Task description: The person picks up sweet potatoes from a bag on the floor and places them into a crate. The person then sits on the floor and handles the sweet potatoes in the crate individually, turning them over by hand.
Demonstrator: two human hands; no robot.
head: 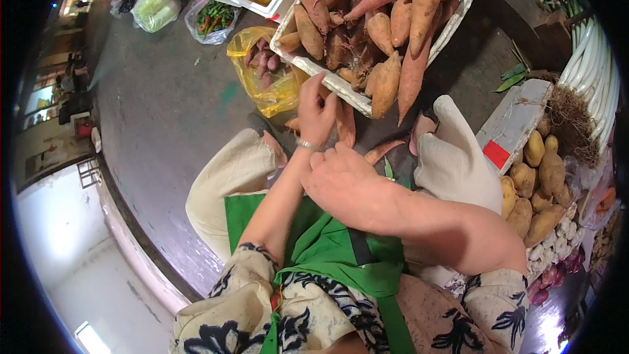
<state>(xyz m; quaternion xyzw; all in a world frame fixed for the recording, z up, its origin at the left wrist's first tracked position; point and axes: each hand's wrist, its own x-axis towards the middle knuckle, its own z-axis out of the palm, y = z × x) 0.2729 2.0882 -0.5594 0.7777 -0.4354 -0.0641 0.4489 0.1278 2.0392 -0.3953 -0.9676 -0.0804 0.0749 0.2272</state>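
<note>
My left hand is at the near edge of a white foam crate, its fingers bent beside a sweet potato on the floor; whether it grips anything is hidden. My right hand is curled close to my left wrist, over the green apron, and its fingertips are partly hidden. The crate holds a heap of sweet potatoes. Left of it, a yellow plastic bag lies open with small purple sweet potatoes inside. Another sweet potato lies between my feet.
Bagged chili peppers, a bagged cabbage and a fruit tray stand at the upper left. At right are a foam box lid, potatoes, garlic, red onions and leeks.
</note>
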